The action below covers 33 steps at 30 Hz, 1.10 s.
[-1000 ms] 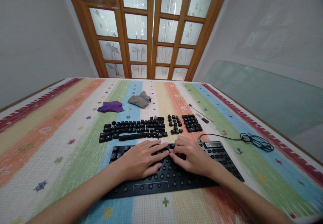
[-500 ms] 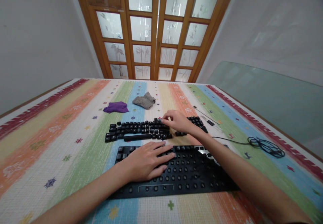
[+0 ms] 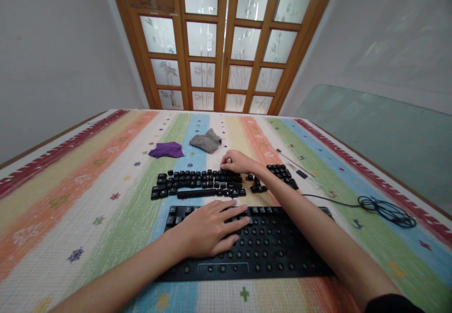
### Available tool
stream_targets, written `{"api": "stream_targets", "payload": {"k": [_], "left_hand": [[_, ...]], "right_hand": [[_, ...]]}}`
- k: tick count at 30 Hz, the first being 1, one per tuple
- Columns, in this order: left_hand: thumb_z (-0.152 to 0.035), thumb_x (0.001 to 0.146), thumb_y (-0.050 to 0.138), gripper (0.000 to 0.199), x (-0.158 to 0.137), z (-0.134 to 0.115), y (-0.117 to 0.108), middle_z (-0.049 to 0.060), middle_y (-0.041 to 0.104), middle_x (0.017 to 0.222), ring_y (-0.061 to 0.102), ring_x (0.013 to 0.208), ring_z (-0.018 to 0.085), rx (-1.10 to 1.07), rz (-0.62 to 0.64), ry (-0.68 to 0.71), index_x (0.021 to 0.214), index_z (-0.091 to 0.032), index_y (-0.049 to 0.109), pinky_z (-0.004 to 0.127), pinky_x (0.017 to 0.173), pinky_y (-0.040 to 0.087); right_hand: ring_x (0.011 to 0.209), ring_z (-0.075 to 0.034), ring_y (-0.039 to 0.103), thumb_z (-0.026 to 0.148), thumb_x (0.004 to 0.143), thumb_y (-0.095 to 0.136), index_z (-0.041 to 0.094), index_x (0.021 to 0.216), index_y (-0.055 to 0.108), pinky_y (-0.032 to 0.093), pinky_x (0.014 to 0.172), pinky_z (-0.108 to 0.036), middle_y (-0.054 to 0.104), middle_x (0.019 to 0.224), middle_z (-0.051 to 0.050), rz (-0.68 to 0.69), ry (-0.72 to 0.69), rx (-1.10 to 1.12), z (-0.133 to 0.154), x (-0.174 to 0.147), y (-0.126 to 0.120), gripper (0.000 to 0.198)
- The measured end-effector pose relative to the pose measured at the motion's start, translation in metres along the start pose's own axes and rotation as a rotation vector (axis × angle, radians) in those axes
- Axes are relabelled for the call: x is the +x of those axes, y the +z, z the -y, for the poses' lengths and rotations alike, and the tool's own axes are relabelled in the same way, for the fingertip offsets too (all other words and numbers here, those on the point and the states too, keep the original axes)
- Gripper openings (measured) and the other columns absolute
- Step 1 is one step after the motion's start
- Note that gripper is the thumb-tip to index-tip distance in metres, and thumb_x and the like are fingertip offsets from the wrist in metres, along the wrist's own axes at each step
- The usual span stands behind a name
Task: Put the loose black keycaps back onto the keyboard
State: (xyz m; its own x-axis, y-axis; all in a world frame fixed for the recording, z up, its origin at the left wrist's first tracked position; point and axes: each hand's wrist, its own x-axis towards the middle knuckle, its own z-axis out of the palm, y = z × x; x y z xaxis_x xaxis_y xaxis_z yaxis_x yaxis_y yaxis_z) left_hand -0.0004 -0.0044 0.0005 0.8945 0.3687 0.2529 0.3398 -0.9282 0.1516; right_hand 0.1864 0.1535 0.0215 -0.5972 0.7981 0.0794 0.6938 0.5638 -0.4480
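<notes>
A black keyboard (image 3: 254, 268) lies in front of me, most of its keycaps off so that the bare switches show; a few caps remain along its top row. My left hand (image 3: 212, 228) rests palm down on its left part with the fingers spread. Beyond the keyboard, loose black keycaps (image 3: 197, 181) lie in rows, with a long spacebar (image 3: 196, 194) in the nearest row. At the upper edge of these rows, my right hand (image 3: 238, 161) is closed in a pinch on a keycap, which the fingers largely hide.
A purple cloth (image 3: 166, 150) and a grey cloth (image 3: 206, 141) lie behind the keycaps. More keycaps (image 3: 282, 175) sit to the right, near a thin stick-like tool (image 3: 294, 161) and a small black piece (image 3: 301, 174). A coiled cable (image 3: 386, 211) lies farther right on the striped tablecloth (image 3: 106, 237).
My right hand has shifted slightly left and away along the top of the keycap rows. The left hand stays spread on the keyboard. The whole view has moved a little.
</notes>
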Motion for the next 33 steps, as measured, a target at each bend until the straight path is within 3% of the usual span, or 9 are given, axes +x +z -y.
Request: {"api": "stream_targets", "payload": {"k": [7, 13, 18, 23, 27, 33], "left_hand": [[-0.034, 0.101, 0.046, 0.042, 0.001, 0.0, -0.001, 0.008, 0.048, 0.152, 0.048, 0.137, 0.031, 0.011, 0.006, 0.004, 0.14, -0.02, 0.052, 0.048, 0.113, 0.042], [-0.034, 0.101, 0.048, 0.043, 0.001, 0.0, -0.001, 0.008, 0.049, 0.15, 0.048, 0.136, 0.03, 0.001, -0.011, 0.01, 0.141, -0.02, 0.051, 0.049, 0.113, 0.041], [-0.032, 0.1, 0.049, 0.043, 0.001, 0.001, -0.001, 0.009, 0.05, 0.15, 0.048, 0.136, 0.03, 0.006, -0.025, 0.031, 0.14, -0.019, 0.051, 0.048, 0.112, 0.041], [-0.031, 0.099, 0.05, 0.044, 0.001, 0.002, -0.002, 0.009, 0.051, 0.148, 0.047, 0.137, 0.03, 0.014, -0.037, 0.033, 0.142, -0.021, 0.049, 0.048, 0.112, 0.042], [-0.028, 0.097, 0.053, 0.045, 0.004, 0.0, -0.006, 0.011, 0.053, 0.147, 0.048, 0.136, 0.031, 0.054, -0.036, 0.056, 0.141, -0.019, 0.05, 0.049, 0.11, 0.044], [-0.023, 0.098, 0.049, 0.036, 0.013, -0.007, -0.011, 0.012, 0.058, 0.14, 0.052, 0.132, 0.03, 0.076, -0.087, 0.073, 0.133, -0.017, 0.057, 0.049, 0.106, 0.048]], "right_hand": [[0.076, -0.016, 0.061, 0.015, 0.09, 0.059, 0.011, 0.087, 0.073, 0.044, 0.073, -0.027, 0.072, 0.086, -0.009, -0.089, 0.005, 0.025, 0.007, -0.008, -0.014, 0.015], [0.079, -0.015, 0.059, 0.019, 0.093, 0.057, 0.016, 0.091, 0.069, 0.044, 0.074, -0.027, 0.069, 0.09, -0.005, -0.128, -0.052, 0.08, 0.022, -0.061, -0.035, 0.012], [0.076, -0.014, 0.056, 0.025, 0.097, 0.056, 0.018, 0.092, 0.064, 0.044, 0.07, -0.028, 0.064, 0.086, -0.003, -0.105, -0.123, 0.167, 0.031, -0.131, -0.021, 0.012], [0.086, -0.017, 0.057, 0.028, 0.101, 0.052, 0.019, 0.095, 0.063, 0.046, 0.08, -0.032, 0.061, 0.091, -0.004, -0.103, -0.064, 0.197, 0.039, -0.183, -0.005, 0.015], [0.094, -0.018, 0.057, 0.024, 0.1, 0.052, 0.018, 0.098, 0.065, 0.047, 0.086, -0.035, 0.061, 0.096, -0.006, -0.151, -0.085, 0.187, 0.043, -0.197, 0.003, 0.015], [0.09, -0.02, 0.057, 0.022, 0.101, 0.051, 0.016, 0.095, 0.067, 0.049, 0.082, -0.035, 0.063, 0.091, -0.007, -0.228, -0.109, 0.099, 0.046, -0.199, 0.018, 0.018]]}}
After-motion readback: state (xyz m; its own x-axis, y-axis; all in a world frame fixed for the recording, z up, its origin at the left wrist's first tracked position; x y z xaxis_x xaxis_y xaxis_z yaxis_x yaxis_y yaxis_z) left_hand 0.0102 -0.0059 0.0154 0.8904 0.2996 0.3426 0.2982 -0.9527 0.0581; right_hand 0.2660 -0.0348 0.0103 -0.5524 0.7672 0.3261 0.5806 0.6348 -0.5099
